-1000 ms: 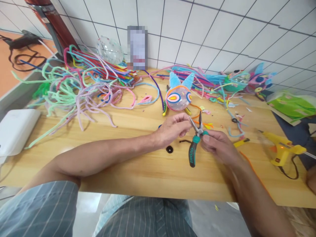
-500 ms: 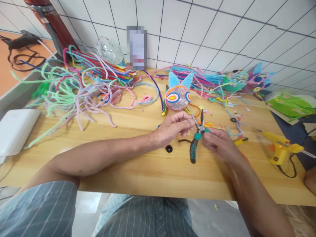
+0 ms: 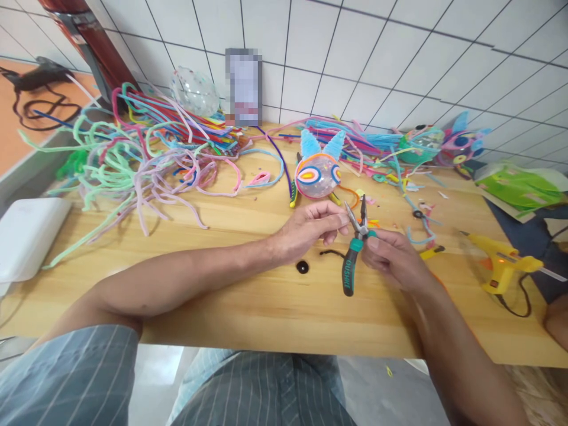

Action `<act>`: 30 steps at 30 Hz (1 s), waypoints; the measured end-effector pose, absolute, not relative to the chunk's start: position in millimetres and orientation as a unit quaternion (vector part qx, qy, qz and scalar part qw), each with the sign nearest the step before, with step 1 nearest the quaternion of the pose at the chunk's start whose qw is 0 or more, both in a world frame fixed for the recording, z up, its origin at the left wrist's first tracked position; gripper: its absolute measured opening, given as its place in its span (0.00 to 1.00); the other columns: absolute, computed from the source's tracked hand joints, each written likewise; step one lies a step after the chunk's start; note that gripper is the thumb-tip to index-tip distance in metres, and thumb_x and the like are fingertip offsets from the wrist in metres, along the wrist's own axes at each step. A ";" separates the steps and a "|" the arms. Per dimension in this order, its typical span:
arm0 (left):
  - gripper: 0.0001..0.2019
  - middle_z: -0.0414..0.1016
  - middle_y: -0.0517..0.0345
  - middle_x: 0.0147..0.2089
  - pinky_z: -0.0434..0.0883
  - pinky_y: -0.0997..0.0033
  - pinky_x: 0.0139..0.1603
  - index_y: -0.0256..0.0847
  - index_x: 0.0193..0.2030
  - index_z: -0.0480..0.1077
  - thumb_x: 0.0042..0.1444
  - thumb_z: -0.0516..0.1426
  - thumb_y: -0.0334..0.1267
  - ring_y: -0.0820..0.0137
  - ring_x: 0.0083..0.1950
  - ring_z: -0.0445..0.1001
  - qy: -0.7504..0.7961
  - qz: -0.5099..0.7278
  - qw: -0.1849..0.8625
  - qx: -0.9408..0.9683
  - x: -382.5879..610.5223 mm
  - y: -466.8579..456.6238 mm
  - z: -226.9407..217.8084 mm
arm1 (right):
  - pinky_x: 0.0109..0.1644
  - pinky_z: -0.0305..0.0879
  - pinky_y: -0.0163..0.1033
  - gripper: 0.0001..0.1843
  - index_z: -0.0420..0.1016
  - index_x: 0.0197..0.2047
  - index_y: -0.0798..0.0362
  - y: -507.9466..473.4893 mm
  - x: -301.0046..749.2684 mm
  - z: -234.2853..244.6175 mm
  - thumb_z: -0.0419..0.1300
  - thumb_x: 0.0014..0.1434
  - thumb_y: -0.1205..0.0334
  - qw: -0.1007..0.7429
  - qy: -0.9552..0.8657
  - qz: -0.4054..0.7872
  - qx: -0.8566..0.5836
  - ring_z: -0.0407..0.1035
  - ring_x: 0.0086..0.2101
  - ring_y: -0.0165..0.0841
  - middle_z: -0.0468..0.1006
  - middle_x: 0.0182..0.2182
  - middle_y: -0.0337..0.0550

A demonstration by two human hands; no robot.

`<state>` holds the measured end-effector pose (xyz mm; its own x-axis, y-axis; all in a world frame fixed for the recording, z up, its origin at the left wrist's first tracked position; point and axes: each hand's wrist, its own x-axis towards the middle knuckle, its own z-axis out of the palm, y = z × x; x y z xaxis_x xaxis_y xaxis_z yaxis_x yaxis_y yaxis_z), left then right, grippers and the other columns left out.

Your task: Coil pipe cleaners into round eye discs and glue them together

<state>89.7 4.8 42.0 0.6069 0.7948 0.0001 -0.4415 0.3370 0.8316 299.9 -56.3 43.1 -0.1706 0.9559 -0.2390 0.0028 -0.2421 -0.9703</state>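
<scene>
My right hand (image 3: 390, 254) is closed on one handle of the needle-nose pliers (image 3: 350, 266), which have green and black grips. Their jaws stand apart and point away from me, and the other handle hangs free. Just left of the jaws, my left hand (image 3: 315, 228) has its thumb and fingers pinched together; whatever they hold is too small to make out. Beyond both hands sits a clear ball (image 3: 319, 177) with layered oval eyes, an orange rim and two blue fuzzy ears. A black disc (image 3: 302, 267) lies on the wooden table (image 3: 213, 319) below my left wrist.
Tangled pipe cleaners (image 3: 133, 160) cover the back left, near a clear ball (image 3: 195, 92) and a propped phone (image 3: 245, 89). At right lie a yellow glue gun (image 3: 501, 260) and a green packet (image 3: 519, 186). Another person's hand (image 3: 558, 319) shows at the right edge.
The pliers' jaws have come slightly away from my left fingertips. Both hands otherwise keep nearly the same place, and the whole view has shifted a little.
</scene>
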 end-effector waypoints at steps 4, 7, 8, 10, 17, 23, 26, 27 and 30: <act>0.10 0.76 0.62 0.28 0.63 0.78 0.26 0.36 0.33 0.72 0.55 0.66 0.39 0.82 0.23 0.66 0.238 0.407 0.769 0.433 89.9 3.5 43.7 | 0.24 0.36 0.38 0.25 0.70 0.27 0.50 -56.2 297.9 43.6 0.71 0.54 0.38 0.390 -0.474 0.599 -0.514 0.41 0.18 0.24 0.50 0.16 0.28; 0.09 0.75 0.62 0.28 0.62 0.79 0.26 0.35 0.33 0.72 0.56 0.65 0.38 0.82 0.22 0.65 0.265 0.418 0.742 0.453 89.3 2.8 44.9 | 0.24 0.36 0.37 0.25 0.71 0.28 0.51 -55.3 298.3 42.7 0.71 0.54 0.38 0.393 -0.481 0.582 -0.525 0.41 0.19 0.24 0.51 0.17 0.28; 0.08 0.75 0.63 0.28 0.62 0.79 0.25 0.35 0.33 0.71 0.56 0.65 0.37 0.82 0.22 0.64 0.274 0.419 0.734 0.459 88.9 2.8 45.2 | 0.24 0.36 0.37 0.25 0.72 0.28 0.51 -55.0 299.1 42.0 0.70 0.54 0.38 0.391 -0.485 0.574 -0.531 0.41 0.19 0.24 0.50 0.17 0.28; 0.08 0.74 0.63 0.27 0.61 0.79 0.25 0.35 0.33 0.71 0.56 0.63 0.37 0.82 0.22 0.64 0.287 0.418 0.721 0.471 87.8 3.5 45.3 | 0.24 0.36 0.37 0.24 0.73 0.29 0.51 -54.8 301.6 40.5 0.69 0.55 0.38 0.378 -0.497 0.554 -0.551 0.41 0.20 0.24 0.50 0.18 0.28; 0.05 0.68 0.67 0.24 0.60 0.79 0.27 0.36 0.29 0.69 0.53 0.61 0.32 0.82 0.24 0.61 0.315 0.418 0.681 0.512 86.7 6.4 42.9 | 0.25 0.38 0.36 0.20 0.79 0.33 0.52 -57.4 304.8 43.8 0.66 0.60 0.42 0.315 -0.580 0.459 -0.595 0.45 0.22 0.26 0.53 0.20 0.31; 0.04 0.65 0.69 0.22 0.59 0.78 0.25 0.38 0.30 0.67 0.55 0.59 0.33 0.81 0.23 0.60 0.330 0.416 0.690 0.492 86.8 4.4 45.2 | 0.24 0.43 0.36 0.19 0.84 0.42 0.51 -65.3 309.0 50.2 0.63 0.63 0.44 0.380 -0.572 0.432 -0.585 0.48 0.21 0.27 0.56 0.19 0.32; 0.06 0.67 0.67 0.24 0.60 0.78 0.25 0.38 0.32 0.69 0.56 0.60 0.37 0.81 0.23 0.61 0.324 0.408 0.685 0.509 86.3 1.3 47.7 | 0.24 0.47 0.36 0.15 0.86 0.46 0.49 -71.3 311.2 54.9 0.64 0.65 0.50 0.401 -0.590 0.345 -0.611 0.53 0.21 0.28 0.61 0.20 0.33; 0.07 0.69 0.66 0.26 0.60 0.78 0.26 0.37 0.32 0.70 0.56 0.61 0.38 0.81 0.24 0.61 0.321 0.405 0.681 0.519 86.2 -0.2 48.5 | 0.24 0.48 0.36 0.14 0.86 0.47 0.48 -73.2 310.7 56.7 0.63 0.65 0.51 0.403 -0.600 0.316 -0.614 0.54 0.21 0.28 0.63 0.20 0.33; 0.08 0.70 0.64 0.27 0.60 0.77 0.26 0.36 0.34 0.72 0.56 0.62 0.40 0.81 0.25 0.62 0.315 0.383 0.685 0.534 86.4 -5.2 51.2 | 0.24 0.51 0.36 0.14 0.86 0.50 0.46 -78.5 305.4 61.5 0.62 0.67 0.54 0.399 -0.635 0.237 -0.618 0.57 0.21 0.28 0.68 0.22 0.34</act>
<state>86.4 -5.2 51.2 0.5088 0.8606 -0.0225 -0.1886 0.1369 0.9725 305.4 -78.5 61.5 0.0812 0.9733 0.2145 0.5960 0.1251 -0.7932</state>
